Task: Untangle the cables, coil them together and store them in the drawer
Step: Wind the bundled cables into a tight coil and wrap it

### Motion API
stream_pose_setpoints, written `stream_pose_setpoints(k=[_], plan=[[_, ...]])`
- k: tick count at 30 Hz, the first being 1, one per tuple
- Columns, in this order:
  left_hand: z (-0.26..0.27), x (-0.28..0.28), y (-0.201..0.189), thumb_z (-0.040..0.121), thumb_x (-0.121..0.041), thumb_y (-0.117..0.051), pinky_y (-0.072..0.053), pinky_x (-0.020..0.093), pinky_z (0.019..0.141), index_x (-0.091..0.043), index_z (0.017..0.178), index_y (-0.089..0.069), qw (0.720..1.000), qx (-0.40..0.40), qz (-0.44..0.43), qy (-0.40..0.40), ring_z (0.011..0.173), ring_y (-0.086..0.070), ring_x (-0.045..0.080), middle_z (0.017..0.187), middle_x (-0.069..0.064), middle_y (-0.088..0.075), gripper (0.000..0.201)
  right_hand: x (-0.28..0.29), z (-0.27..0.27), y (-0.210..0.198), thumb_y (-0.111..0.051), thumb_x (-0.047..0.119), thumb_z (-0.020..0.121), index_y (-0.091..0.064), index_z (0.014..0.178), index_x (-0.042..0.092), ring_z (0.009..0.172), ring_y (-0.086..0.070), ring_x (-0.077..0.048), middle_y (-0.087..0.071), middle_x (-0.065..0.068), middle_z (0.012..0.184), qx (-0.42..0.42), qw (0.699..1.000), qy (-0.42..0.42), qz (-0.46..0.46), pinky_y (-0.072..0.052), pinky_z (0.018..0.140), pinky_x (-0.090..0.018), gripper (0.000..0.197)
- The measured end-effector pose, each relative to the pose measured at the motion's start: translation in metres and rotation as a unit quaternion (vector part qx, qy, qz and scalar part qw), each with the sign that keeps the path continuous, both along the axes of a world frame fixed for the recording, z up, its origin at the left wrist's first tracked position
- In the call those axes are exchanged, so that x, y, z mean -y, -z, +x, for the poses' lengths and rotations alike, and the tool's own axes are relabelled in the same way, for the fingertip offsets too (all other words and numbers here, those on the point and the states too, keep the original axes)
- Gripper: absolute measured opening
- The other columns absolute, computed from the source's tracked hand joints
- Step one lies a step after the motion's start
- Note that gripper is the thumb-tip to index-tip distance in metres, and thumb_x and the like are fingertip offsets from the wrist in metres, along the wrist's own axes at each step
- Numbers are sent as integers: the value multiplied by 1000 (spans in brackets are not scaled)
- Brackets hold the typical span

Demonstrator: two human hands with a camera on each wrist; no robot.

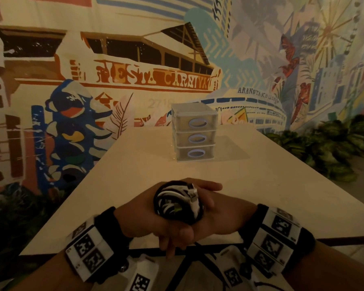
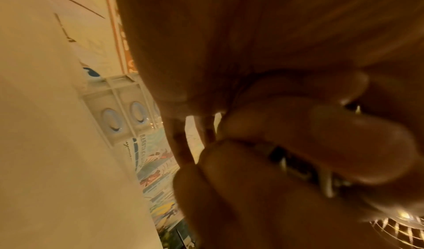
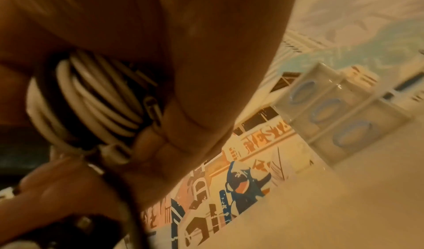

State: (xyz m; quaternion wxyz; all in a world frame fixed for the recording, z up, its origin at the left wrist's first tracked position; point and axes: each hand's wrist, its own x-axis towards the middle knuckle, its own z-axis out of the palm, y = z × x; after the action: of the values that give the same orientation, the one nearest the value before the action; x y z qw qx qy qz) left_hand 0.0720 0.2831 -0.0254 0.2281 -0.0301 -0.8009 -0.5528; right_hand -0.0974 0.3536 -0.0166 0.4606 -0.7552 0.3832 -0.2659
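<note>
A tight coil of black and white cables [image 1: 178,203] sits between both hands, just above the near edge of the table [image 1: 282,196]. My left hand [image 1: 139,215] grips it from the left and my right hand [image 1: 223,208] from the right, fingers wrapped behind and under it. The right wrist view shows the cable coil [image 3: 91,100] with white and black loops and a plug end against the palm of my right hand [image 3: 195,62]. In the left wrist view, the curled fingers [image 2: 321,144] hide most of the cables. The clear three-drawer unit [image 1: 193,135] stands at mid-table, all drawers closed.
The pale table runs away from me to a painted mural wall. Green plants [image 1: 334,148] line the floor to the right of the table. The drawer unit [image 3: 339,115] is also in the right wrist view, and again as the drawer unit [image 2: 123,118] in the left.
</note>
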Motion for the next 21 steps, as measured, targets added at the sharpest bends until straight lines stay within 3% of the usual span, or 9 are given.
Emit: stream_pose_setpoints(k=[2, 4, 6, 8, 10, 12, 14, 17, 21], plan=[[0, -2, 0, 84, -33, -73, -57, 39, 84, -39, 110, -69, 1000, -14, 6, 6, 91, -68, 19, 104, -12, -71, 27, -2, -5, -4, -68, -6, 90, -61, 126, -7, 105, -67, -16, -67, -28, 122, -28, 1000, -6, -9, -49, 91, -10, 37], [-2, -4, 4, 83, -32, -76, -57, 52, 75, -25, 101, -70, 999, -29, 16, -7, 79, -66, 39, 90, 4, -70, 20, -2, -9, -2, -65, -11, 89, -50, 132, -18, 107, -64, -23, -62, -34, 127, -36, 999, -19, -10, -50, 90, -9, 46], [-4, -10, 5, 84, -30, -76, -56, 49, 65, -19, 95, -68, 999, -33, 21, -31, 69, -64, 38, 84, 7, -67, 17, -2, -7, -2, -66, -11, 90, -53, 130, -14, 97, -69, -16, -72, -15, 116, -60, 998, -6, -12, -52, 87, -12, 42], [-6, -13, 5, 85, -20, -75, -56, 48, 69, -29, 94, -71, 998, -43, 12, -47, 81, -66, 41, 91, 8, -68, 13, -1, -5, -1, -62, -10, 92, -62, 121, -9, 83, -68, 3, -76, 3, 96, -79, 997, -7, 2, -51, 84, -11, 29], [-7, -15, 3, 82, -8, -68, -54, 31, 83, -33, 94, -71, 997, -47, -10, -59, 101, -67, 16, 100, -7, -71, 27, 0, -4, -4, -62, -10, 93, -69, 107, 0, 77, -65, 11, -76, -1, 95, -88, 996, 20, 0, -46, 83, -8, 19], [-8, -13, 2, 82, -3, -67, -51, 24, 89, -25, 97, -72, 997, -45, -25, -58, 109, -64, 9, 104, -9, -72, 27, 0, -3, -8, -72, 5, 92, -75, 93, 33, 87, -66, 7, -73, 20, 88, -118, 992, 19, -39, -46, 88, -16, 28], [-7, -10, 2, 83, 2, -69, -52, 34, 94, -14, 97, -70, 995, -39, -55, -73, 114, -64, 19, 106, -1, -73, 21, -2, -3, -11, -77, 14, 90, -71, 92, 50, 91, -67, 0, -68, 32, 83, -146, 987, 9, -71, -52, 89, -27, 37], [-5, -10, -1, 84, 5, -70, -51, 41, 97, -11, 98, -70, 988, -34, -92, -122, 119, -62, 26, 106, 7, -73, 21, 0, -3, -8, -80, 12, 86, -67, 94, 50, 90, -75, -24, -74, 16, 89, -109, 992, 34, -46, -61, 83, -41, 41], [-2, -12, -4, 86, -11, -75, -55, 43, 90, -14, 105, -70, 969, -11, -156, -189, 108, -67, 21, 103, 3, -74, 19, 8, -5, 3, -85, 14, 80, -69, 89, 34, 84, -74, -25, -75, -1, 88, -94, 993, 71, -19, -60, 75, -37, 27]])
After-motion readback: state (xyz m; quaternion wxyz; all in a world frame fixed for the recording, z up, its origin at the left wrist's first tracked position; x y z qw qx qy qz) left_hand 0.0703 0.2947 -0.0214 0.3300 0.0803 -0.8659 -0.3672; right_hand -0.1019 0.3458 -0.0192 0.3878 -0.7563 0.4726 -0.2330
